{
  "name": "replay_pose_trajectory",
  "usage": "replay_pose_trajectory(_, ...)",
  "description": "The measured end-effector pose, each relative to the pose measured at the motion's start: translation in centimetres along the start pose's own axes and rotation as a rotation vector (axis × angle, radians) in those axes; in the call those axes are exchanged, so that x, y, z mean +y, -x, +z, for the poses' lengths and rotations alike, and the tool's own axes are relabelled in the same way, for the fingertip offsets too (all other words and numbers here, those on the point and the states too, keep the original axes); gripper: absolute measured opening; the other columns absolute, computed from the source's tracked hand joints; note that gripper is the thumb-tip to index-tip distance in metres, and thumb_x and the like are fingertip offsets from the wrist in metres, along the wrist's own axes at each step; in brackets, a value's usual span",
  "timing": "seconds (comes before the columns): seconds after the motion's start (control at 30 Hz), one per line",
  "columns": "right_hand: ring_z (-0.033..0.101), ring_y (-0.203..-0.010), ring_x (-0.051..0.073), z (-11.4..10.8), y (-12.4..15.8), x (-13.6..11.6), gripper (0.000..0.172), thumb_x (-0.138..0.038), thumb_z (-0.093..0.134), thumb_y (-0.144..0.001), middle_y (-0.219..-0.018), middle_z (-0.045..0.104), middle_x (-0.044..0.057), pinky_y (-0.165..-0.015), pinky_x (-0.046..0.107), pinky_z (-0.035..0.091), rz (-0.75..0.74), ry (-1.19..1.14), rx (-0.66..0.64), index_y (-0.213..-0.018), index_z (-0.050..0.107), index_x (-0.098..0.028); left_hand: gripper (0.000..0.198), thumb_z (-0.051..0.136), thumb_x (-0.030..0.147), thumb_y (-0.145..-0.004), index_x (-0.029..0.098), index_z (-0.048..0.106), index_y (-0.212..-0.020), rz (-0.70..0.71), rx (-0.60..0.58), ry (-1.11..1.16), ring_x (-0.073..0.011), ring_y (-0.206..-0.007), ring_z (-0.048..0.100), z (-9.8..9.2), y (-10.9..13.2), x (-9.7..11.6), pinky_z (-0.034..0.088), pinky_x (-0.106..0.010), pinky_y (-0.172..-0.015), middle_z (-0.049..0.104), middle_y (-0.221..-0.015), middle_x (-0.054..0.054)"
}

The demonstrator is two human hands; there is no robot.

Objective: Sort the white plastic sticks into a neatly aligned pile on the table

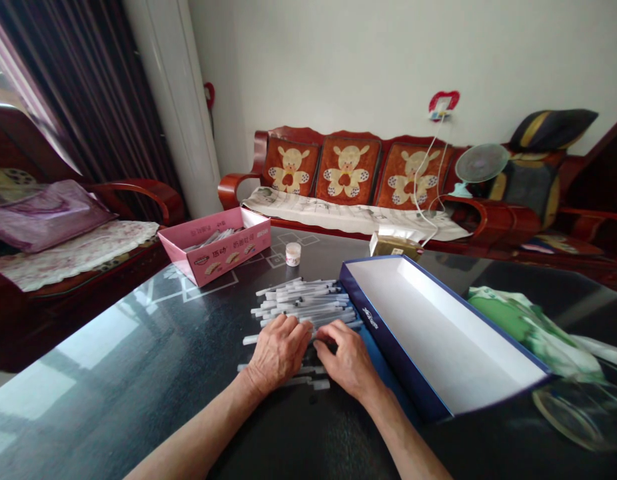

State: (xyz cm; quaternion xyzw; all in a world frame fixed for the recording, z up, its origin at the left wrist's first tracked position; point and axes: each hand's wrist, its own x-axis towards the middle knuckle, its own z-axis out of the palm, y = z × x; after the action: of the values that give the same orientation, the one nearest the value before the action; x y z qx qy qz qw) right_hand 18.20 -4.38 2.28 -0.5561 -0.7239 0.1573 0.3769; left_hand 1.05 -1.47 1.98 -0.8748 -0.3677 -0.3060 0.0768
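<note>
Forearms (203, 427) reach in bare from the bottom edge, over a glossy black table top (113, 380). What are the hands on?

The left hand (277, 355) lies flat over the near edge of a heap of slim white tubes (303, 303), its fingers close together. The right hand (346, 360) sits just beside it, fingers curled down with their tips on the tubes.

Is the right hand pinching one?

Can't tell; its fingertips are partly hidden. A few loose tubes (313, 383) lie on the table near the hands, below the heap.

What's next to the heap?

On the right, a long shallow box (438, 333) with navy edges and a white inside, very near the right hand. Further right lies a crumpled green-and-white cloth (528, 327).

And beyond?

Past the heap stand a small white jar (293, 254) and a pink cardboard box (213, 247) holding something pale, too small to tell. A tan packet (394, 245) sits at the far table edge.

Past the table?

A red wooden sofa (346, 167) with bear-patterned cushions, a small fan (481, 163), and a pale wall (338, 60).
</note>
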Motion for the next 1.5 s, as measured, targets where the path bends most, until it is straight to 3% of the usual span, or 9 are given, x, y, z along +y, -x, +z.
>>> replay_pose_trajectory(0.1,0.061,-0.073,0.017,0.0,-0.3,-0.3,0.013,-0.026,0.056,-0.081,-0.082,0.066,0.003,-0.068,0.027,0.047,0.065,-0.151,0.089,-0.087,0.066,-0.021,0.022,0.039,0.023,-0.094,0.019,0.059,-0.099,-0.004,-0.020,0.003,-0.0171,-0.071,0.047,0.1,0.0,0.1,0.039,-0.029,-0.064,0.054,-0.076,-0.004)
replay_pose_trajectory(0.37,0.059,-0.063,0.017,-0.1,-0.4,-0.8,0.021,-0.037,0.052,-0.083,-0.068,0.064,0.001,-0.058,0.025,0.044,0.212,-0.362,0.066,-0.077,0.063,-0.020,0.025,0.040,0.024,-0.093,0.020,0.057,-0.111,-0.002,-0.046,0.016,-0.0175,-0.071,0.050,-0.1,0.2,0.2,0.040,-0.029,-0.064,0.056,-0.078,-0.003)
replay_pose_trajectory(0.5,0.061,-0.070,0.018,-0.7,-0.7,0.5,0.027,-0.042,0.045,-0.087,-0.073,0.065,0.003,-0.064,0.028,0.047,0.327,-0.387,0.239,-0.079,0.058,-0.020,0.022,0.043,0.032,-0.093,0.023,0.061,-0.104,-0.052,0.010,-0.033,-0.0170,-0.068,0.049,0.0,0.1,-0.3,0.038,-0.029,-0.063,0.056,-0.071,-0.001)
replay_pose_trajectory(0.63,0.060,-0.097,0.025,-0.7,-0.7,0.7,0.026,-0.034,0.050,-0.085,-0.104,0.065,0.013,-0.083,0.037,0.047,0.113,-0.121,0.422,-0.102,0.058,-0.016,0.023,0.044,0.031,-0.093,0.022,0.064,-0.086,-0.070,0.038,-0.089,-0.0165,-0.065,0.048,0.3,0.1,-0.5,0.036,-0.028,-0.061,0.054,-0.067,-0.002)
replay_pose_trajectory(0.73,0.053,-0.112,0.025,-0.2,-0.3,-0.4,0.026,-0.022,0.051,-0.085,-0.113,0.064,0.011,-0.098,0.042,0.037,-0.200,0.111,0.316,-0.110,0.059,-0.019,0.024,0.044,0.030,-0.093,0.022,0.064,-0.084,-0.056,0.035,-0.091,-0.0164,-0.066,0.047,0.3,0.1,-0.3,0.035,-0.028,-0.061,0.053,-0.066,-0.002)
replay_pose_trajectory(0.83,0.056,-0.105,0.024,0.1,-0.1,-1.1,0.019,-0.017,0.050,-0.088,-0.097,0.068,0.006,-0.098,0.044,0.034,-0.292,0.236,0.211,-0.099,0.063,-0.022,0.023,0.044,0.030,-0.092,0.022,0.065,-0.086,-0.036,0.028,-0.069,-0.0167,-0.067,0.048,0.1,0.1,-0.2,0.036,-0.028,-0.061,0.054,-0.068,-0.002)
replay_pose_trajectory(1.07,0.058,-0.090,0.020,-0.8,-0.4,0.7,0.014,-0.013,0.050,-0.085,-0.090,0.064,0.005,-0.086,0.037,0.038,-0.174,0.312,0.204,-0.087,0.063,-0.019,0.030,0.046,0.018,-0.085,0.018,0.061,-0.111,-0.103,0.057,-0.070,-0.0196,-0.074,0.048,0.1,0.3,-1.7,0.040,-0.031,-0.067,0.056,-0.078,-0.006)
replay_pose_trajectory(1.27,0.056,-0.087,0.020,-0.6,0.0,0.5,0.015,-0.008,0.055,-0.074,-0.086,0.061,0.004,-0.082,0.035,0.040,-0.129,0.322,0.039,-0.076,0.064,-0.021,0.034,0.044,0.015,-0.086,0.017,0.058,-0.117,-0.100,0.128,-0.100,-0.0201,-0.076,0.050,0.2,0.3,-2.4,0.041,-0.033,-0.070,0.061,-0.085,-0.007)
replay_pose_trajectory(1.5,0.056,-0.092,0.023,-0.6,0.2,-0.2,0.018,-0.012,0.056,-0.073,-0.090,0.061,0.005,-0.087,0.038,0.041,-0.131,0.238,0.079,-0.086,0.064,-0.021,0.029,0.045,0.008,-0.086,0.017,0.055,-0.112,-0.029,0.428,0.114,-0.0188,-0.093,0.057,-1.5,-0.5,-2.2,0.045,-0.033,-0.085,0.065,-0.099,-0.008)
